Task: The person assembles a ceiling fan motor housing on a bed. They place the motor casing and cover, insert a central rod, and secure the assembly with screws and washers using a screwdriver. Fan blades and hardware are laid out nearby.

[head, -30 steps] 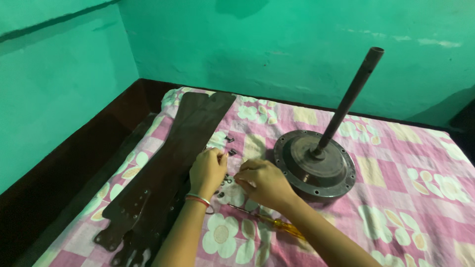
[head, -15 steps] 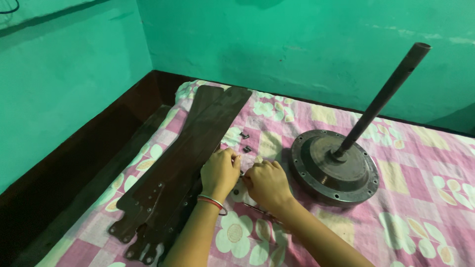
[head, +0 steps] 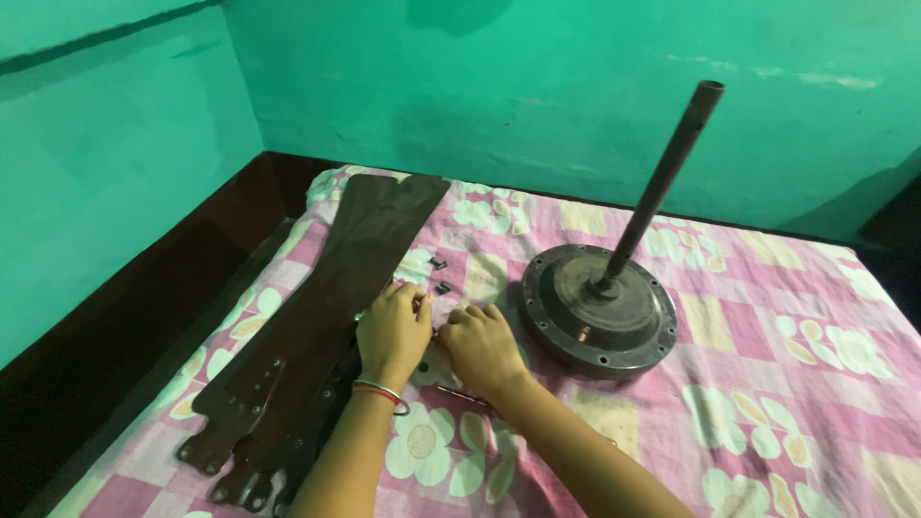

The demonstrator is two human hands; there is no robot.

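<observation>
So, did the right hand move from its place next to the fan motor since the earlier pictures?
No. The right hand rests just left of the round fan motor, beside the left hand, as before; only the camera shifted.

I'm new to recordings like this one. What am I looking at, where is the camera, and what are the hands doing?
There is no machine here: the camera sits on a person's head and looks down at their own bare hands. On a pink flowered bedsheet lie a stack of dark brown fan blades and a round fan motor with its rod pointing up. A few small screws lie between them. The left hand, with a bangle on its wrist, and the right hand meet over small parts beside the blades; what they pinch is too small to tell.
</observation>
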